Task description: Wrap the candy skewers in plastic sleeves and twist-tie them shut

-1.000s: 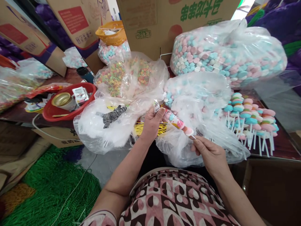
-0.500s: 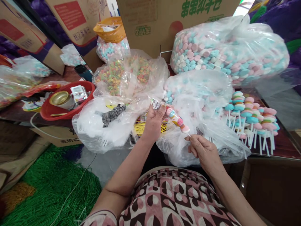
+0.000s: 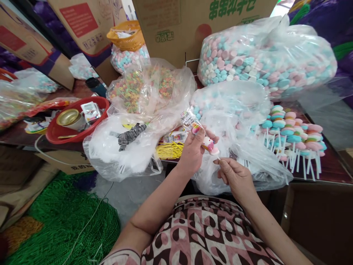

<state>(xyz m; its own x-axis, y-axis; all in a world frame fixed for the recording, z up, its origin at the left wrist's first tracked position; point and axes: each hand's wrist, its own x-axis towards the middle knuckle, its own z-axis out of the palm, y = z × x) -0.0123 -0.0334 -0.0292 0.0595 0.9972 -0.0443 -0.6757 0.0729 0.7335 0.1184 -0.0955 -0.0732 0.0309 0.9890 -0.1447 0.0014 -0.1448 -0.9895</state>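
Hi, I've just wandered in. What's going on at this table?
A person is holding a colorful candy skewer in a clear, printed wrapper. The left hand grips the wrapped part, while the right hand pinches the white stick at its lower end. Yellow strips lie near the left hand. More marshmallow skewers are piled to the right, and a big bag of marshmallows sits behind.
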